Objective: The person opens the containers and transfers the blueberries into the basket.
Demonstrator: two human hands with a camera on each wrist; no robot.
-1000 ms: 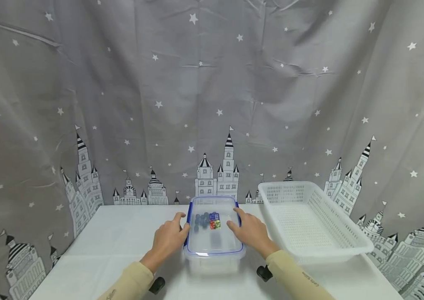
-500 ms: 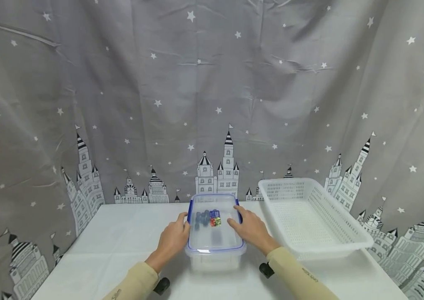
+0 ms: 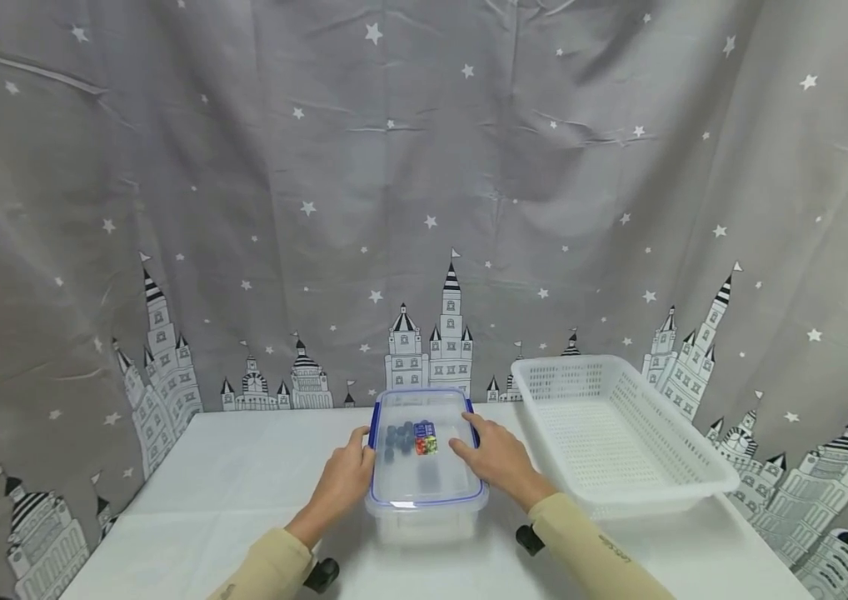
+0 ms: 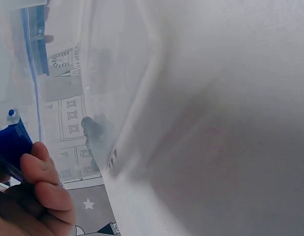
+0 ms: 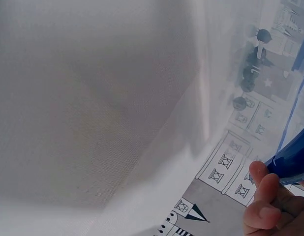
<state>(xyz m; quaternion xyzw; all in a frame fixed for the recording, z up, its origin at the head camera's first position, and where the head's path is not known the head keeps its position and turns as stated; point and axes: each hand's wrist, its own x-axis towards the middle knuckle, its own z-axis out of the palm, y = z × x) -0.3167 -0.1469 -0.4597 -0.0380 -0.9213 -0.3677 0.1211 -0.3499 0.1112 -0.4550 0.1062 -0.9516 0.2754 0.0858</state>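
A clear plastic food container (image 3: 427,529) stands on the white table, its see-through lid (image 3: 424,492) in place with a blue seal line. Several dark blue round things (image 3: 399,437) show through the lid, beside a colourful label (image 3: 426,438). At the container's left side, my left hand (image 3: 341,479) curls its fingers under a blue latch (image 4: 12,147). My right hand (image 3: 499,458) has its thumb over the lid's right part, and its fingers curl under the right blue latch (image 5: 292,157). Both latches tilt outward from the container's sides in the wrist views.
A white perforated plastic basket (image 3: 694,487) stands right of the container, near the right hand and sleeve. Behind the table (image 3: 244,450) hangs a grey curtain (image 3: 334,208) printed with stars and castles. Dark wrist cameras (image 3: 322,575) sit under both wrists.
The left hand's fingers have drawn in closer to the container's left edge. The right hand stays nearly in place. The head view has shifted slightly; the container and basket keep their places.
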